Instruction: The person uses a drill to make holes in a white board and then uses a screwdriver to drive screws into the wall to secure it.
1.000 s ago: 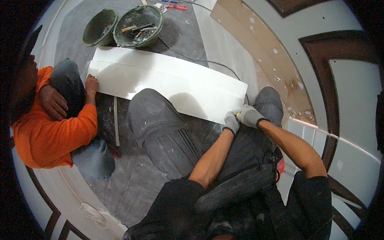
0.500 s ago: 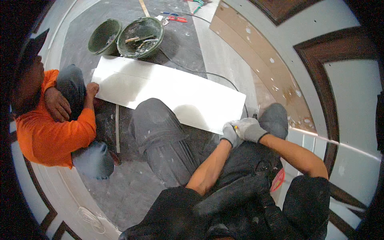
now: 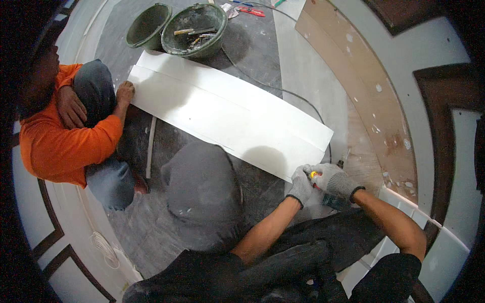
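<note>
A long white board [image 3: 227, 108] lies slanting in front of me, with a lengthwise line along its face. At its near right corner, my left hand [image 3: 301, 183], in a grey knit glove, is closed; what lies in its fingers is hidden. Pressed against it, my right hand [image 3: 336, 179], gloved alike, is closed around a small yellow-and-red tool [image 3: 314, 175] whose kind I cannot make out. Below the right hand is a dark greenish object [image 3: 336, 203], partly covered. A co-worker's bare hand [image 3: 125, 93] touches the board's far left end.
The co-worker in an orange top [image 3: 70, 146] crouches at the left. Beyond the board stand a dark green bucket [image 3: 147, 28] and a wide green tub [image 3: 174, 43] with hand tools inside. A cable [image 3: 283, 91] runs along the floor. Brown panels [image 3: 369, 86] lie at the right.
My view has shifted, so the board and buckets sit differently in the picture. My knee at the right has dropped away from my hands, and the dark greenish object now shows below them.
</note>
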The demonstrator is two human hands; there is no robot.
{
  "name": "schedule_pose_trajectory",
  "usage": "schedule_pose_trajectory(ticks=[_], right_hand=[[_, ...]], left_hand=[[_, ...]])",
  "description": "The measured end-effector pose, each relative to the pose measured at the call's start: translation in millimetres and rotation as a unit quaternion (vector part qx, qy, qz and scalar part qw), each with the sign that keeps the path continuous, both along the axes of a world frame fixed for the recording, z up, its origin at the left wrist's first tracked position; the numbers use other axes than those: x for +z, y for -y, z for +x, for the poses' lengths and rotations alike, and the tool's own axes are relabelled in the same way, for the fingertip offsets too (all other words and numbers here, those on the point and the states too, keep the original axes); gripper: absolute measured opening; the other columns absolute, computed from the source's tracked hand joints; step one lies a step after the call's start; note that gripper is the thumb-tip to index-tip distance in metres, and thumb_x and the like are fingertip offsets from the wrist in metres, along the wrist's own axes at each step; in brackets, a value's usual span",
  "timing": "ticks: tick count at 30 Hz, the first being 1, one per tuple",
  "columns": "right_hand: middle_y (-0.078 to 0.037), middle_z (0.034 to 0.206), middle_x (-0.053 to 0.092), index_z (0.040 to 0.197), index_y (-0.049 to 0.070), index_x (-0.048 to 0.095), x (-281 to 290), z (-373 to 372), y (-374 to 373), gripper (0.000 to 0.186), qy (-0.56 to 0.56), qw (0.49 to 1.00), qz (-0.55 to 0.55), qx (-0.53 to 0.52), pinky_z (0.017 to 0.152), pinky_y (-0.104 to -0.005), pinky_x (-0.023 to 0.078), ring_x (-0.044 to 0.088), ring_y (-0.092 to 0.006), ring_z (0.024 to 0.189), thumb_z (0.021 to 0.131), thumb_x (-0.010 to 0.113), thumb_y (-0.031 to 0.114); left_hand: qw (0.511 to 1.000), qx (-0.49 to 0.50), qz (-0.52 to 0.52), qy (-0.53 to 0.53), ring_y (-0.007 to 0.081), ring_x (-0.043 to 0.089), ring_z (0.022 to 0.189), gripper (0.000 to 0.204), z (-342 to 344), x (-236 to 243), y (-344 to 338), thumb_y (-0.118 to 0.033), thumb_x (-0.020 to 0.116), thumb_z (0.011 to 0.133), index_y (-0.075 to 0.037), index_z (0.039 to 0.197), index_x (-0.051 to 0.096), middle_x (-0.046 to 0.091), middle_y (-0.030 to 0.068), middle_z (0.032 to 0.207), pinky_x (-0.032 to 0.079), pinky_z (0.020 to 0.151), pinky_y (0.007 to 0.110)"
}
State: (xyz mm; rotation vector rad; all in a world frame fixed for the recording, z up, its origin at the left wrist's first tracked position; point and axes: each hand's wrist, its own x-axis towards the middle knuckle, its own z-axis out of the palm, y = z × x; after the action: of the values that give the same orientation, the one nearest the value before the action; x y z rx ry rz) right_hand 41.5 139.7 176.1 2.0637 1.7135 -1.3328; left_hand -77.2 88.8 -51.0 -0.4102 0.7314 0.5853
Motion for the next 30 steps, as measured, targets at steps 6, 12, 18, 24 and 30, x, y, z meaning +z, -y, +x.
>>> schedule_pose_trajectory(ticks=[6, 12, 18, 24, 30], right_hand=[[-0.018, 0.114, 0.073, 0.121, 0.01, 0.069, 18.2, -3.6, -1.7, 0.031, 0.09, 0.987, -0.047, 0.124, 0.094, -0.0465, 0.055, 0.071, -0.0341, 0.107, 0.097, 0.057, 0.025], [-0.017, 0.105, 0.076, 0.115, 0.014, 0.071, 20.0, -39.4, -18.8, 0.026, 0.165, 0.961, 0.011, 0.224, 0.087, -0.0462, 0.057, 0.074, -0.0324, 0.099, 0.097, 0.056, 0.025], [-0.018, 0.086, 0.073, 0.091, 0.004, 0.071, 19.4, -16.5, 13.6, 0.031, 0.026, 0.988, 0.151, -0.016, 0.077, -0.0443, 0.055, 0.073, -0.0315, 0.082, 0.092, 0.061, 0.033], [-0.014, 0.078, 0.067, 0.098, -0.004, 0.071, 21.0, -10.7, 27.6, 0.046, -0.12, 0.918, -0.136, -0.353, 0.071, -0.0394, 0.051, 0.064, -0.0244, 0.073, 0.091, 0.066, 0.041], [-0.018, 0.091, 0.074, 0.109, 0.003, 0.074, -7.1, 10.8, 47.5, 0.033, 0.086, 0.992, -0.031, -0.09, 0.079, -0.0422, 0.055, 0.072, -0.0316, 0.084, 0.095, 0.061, 0.03]], left_hand=[[0.995, -0.053, -0.064, -0.054, 0.0261, 0.068, 0.081, 0.025, 33.6, 84.7, -7.3, -0.024, 0.048, 0.096, -0.006, 0.09, 0.065, 0.068, 0.0099, 0.086, 0.058, 0.076, 0.04], [0.715, -0.126, 0.586, -0.36, 0.0256, 0.067, 0.082, 0.028, 4.9, -11.4, 9.3, -0.023, 0.045, 0.097, -0.005, 0.091, 0.066, 0.069, 0.0105, 0.09, 0.059, 0.076, 0.038], [0.994, -0.079, 0.071, -0.014, 0.0288, 0.069, 0.101, 0.033, 11.4, 13.8, -1.3, -0.027, 0.048, 0.103, -0.001, 0.111, 0.068, 0.072, 0.0157, 0.107, 0.058, 0.088, 0.04], [0.986, -0.048, 0.155, 0.044, 0.0223, 0.068, 0.099, 0.022, 2.3, 11.0, 15.2, -0.016, 0.049, 0.102, 0.0, 0.108, 0.064, 0.069, 0.012, 0.106, 0.058, 0.087, 0.035], [0.873, -0.196, 0.411, -0.172, 0.0227, 0.068, 0.104, 0.021, 15.0, 39.8, 26.5, -0.01, 0.048, 0.102, 0.001, 0.113, 0.062, 0.069, 0.0131, 0.112, 0.057, 0.092, 0.032]])
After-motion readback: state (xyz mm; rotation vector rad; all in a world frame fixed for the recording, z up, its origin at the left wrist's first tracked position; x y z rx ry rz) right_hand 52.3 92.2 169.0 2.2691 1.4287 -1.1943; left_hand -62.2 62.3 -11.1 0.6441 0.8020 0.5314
